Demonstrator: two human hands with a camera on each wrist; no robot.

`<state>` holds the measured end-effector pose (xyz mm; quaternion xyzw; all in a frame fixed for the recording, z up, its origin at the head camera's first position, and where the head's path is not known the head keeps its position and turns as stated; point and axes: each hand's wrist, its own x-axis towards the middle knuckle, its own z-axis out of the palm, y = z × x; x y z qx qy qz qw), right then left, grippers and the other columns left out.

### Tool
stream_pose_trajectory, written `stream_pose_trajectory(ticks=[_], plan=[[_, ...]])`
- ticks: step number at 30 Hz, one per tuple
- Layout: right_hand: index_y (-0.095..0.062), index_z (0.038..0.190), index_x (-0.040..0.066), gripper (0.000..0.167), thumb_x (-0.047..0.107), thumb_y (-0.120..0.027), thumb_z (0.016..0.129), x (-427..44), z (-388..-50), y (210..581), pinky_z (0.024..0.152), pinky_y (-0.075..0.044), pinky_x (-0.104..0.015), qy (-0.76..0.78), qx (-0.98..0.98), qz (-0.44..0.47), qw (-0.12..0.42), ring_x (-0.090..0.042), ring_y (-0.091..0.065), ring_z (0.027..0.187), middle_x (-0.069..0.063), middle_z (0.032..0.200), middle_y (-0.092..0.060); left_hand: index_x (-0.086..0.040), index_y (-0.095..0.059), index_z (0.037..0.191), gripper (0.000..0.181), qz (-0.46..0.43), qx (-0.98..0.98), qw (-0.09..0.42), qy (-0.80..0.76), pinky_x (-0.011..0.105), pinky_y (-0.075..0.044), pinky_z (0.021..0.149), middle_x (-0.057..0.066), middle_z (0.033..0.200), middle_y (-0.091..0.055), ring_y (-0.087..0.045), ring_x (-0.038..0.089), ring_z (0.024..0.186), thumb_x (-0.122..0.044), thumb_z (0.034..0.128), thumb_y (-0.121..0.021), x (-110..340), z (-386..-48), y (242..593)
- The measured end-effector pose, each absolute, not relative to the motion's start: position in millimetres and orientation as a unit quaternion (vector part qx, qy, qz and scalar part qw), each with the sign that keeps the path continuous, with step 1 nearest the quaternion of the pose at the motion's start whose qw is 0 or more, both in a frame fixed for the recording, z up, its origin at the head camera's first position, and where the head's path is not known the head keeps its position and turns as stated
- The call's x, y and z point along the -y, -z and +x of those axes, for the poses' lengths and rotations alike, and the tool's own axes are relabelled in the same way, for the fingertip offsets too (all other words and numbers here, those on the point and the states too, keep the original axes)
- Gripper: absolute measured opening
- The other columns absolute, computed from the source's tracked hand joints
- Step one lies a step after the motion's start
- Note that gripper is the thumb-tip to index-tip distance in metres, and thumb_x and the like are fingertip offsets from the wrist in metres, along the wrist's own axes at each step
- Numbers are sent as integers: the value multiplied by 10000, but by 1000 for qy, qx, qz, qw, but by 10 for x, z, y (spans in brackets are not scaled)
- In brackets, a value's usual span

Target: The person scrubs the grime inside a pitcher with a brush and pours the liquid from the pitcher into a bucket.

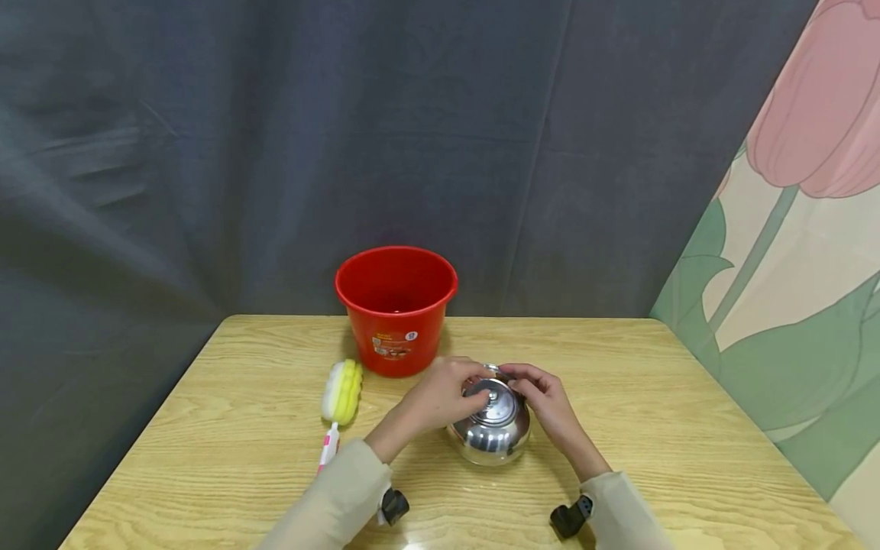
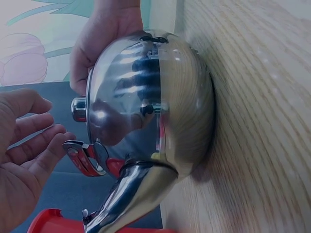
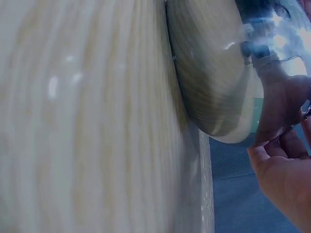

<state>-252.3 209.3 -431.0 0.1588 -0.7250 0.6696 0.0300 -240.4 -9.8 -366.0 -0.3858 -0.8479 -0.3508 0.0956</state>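
I see the left hand (image 1: pixel 445 391) with loosely parted fingers over the kettle (image 1: pixel 490 441), inside the desk (image 1: pixel 639 412) edges; the right hand (image 1: pixel 545 397) touches it, gripping I cannot tell.

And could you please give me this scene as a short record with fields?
Kettle: shiny metal, on the wooden table, lid on
Left grip: over the kettle's left side
Right grip: at the kettle's right side
Bucket: red, behind the kettle, to its left
Brush: yellow-and-white head, lying left of the kettle
Curtain: dark, behind the table
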Motion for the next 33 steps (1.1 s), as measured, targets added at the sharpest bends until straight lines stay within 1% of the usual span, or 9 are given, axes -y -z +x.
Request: stream_pose_trajectory(ticks=[1, 4, 7, 9, 14, 19, 24, 29, 33], plan=[[-590, 1209, -108, 297, 29, -501, 961, -2095, -2522, 4309, 842, -497, -243, -674, 722, 153, 27, -122, -599, 1037, -145, 1177, -633, -39, -724, 1071, 223, -386, 848, 95, 350, 189, -490, 771, 52, 1012, -706, -626, 166, 871, -117, 868, -676, 89, -2405, 3661], [-586, 1208, -116, 313, 34, -484, 953, -2091, -2524, 4307, 716, -473, -185, -692, 709, 137, 17, -122, -590, 1006, -54, 1142, -652, -36, -727, 1051, 205, -388, 848, 94, 350, 175, -485, 747, 51, 986, -707, -620, 161, 843, -107, 862, -686, 67, -2418, 3667], [-568, 1210, -141, 330, 23, -474, 939, -2075, -2525, 4301, 648, -448, -167, -712, 691, 126, 7, -125, -591, 993, -5, 1109, -663, -43, -731, 1036, 194, -386, 849, 91, 350, 165, -479, 727, 40, 969, -708, -611, 142, 823, -100, 854, -697, 51, -2438, 3682], [-555, 1213, -155, 338, 19, -473, 935, -2064, -2522, 4296, 685, -478, -175, -722, 681, 123, 1, -129, -598, 1015, 8, 1106, -664, -48, -731, 1041, 198, -383, 851, 84, 351, 163, -479, 728, 37, 976, -707, -608, 125, 826, -110, 854, -709, 44, -2441, 3687], [-561, 1206, -147, 330, 21, -474, 935, -2050, -2522, 4302, 835, -521, -287, -736, 667, 116, -8, -156, -600, 1037, -3, 1112, -656, -58, -727, 1055, 212, -377, 854, 72, 351, 161, -488, 759, 30, 995, -704, -617, 92, 851, -126, 854, -726, 22, -2442, 3700], [-557, 1218, -139, 336, 24, -475, 936, -2062, -2514, 4311, 847, -515, -305, -739, 664, 110, -6, -158, -589, 1031, -4, 1114, -657, -61, -727, 1037, 206, -385, 852, 74, 348, 153, -475, 757, 17, 969, -698, -609, 85, 844, -114, 837, -730, -20, -2459, 3725], [-527, 1243, -156, 358, 19, -471, 936, -2067, -2507, 4318, 846, -505, -278, -745, 659, 105, -7, -150, -583, 1036, -5, 1126, -657, -58, -734, 1006, 173, -389, 850, 67, 350, 143, -461, 724, -2, 929, -694, -583, 85, 795, -92, 837, -724, -47, -2461, 3736], [-547, 1227, -146, 345, 16, -476, 931, -2052, -2500, 4314, 833, -502, -263, -748, 657, 94, 0, -149, -587, 1030, -16, 1121, -659, -60, -733, 957, 129, -387, 849, 61, 354, 127, -464, 699, -29, 888, -682, -578, 46, 759, -77, 830, -727, -68, -2471, 3753], [-518, 1240, -169, 357, 14, -471, 937, -2034, -2492, 4303, 815, -503, -260, -751, 654, 93, 0, -148, -586, 1020, -4, 1107, -662, -64, -730, 930, 111, -385, 850, 60, 354, 126, -465, 691, -45, 869, -669, -565, 25, 747, -76, 819, -736, -74, -2485, 3759]])
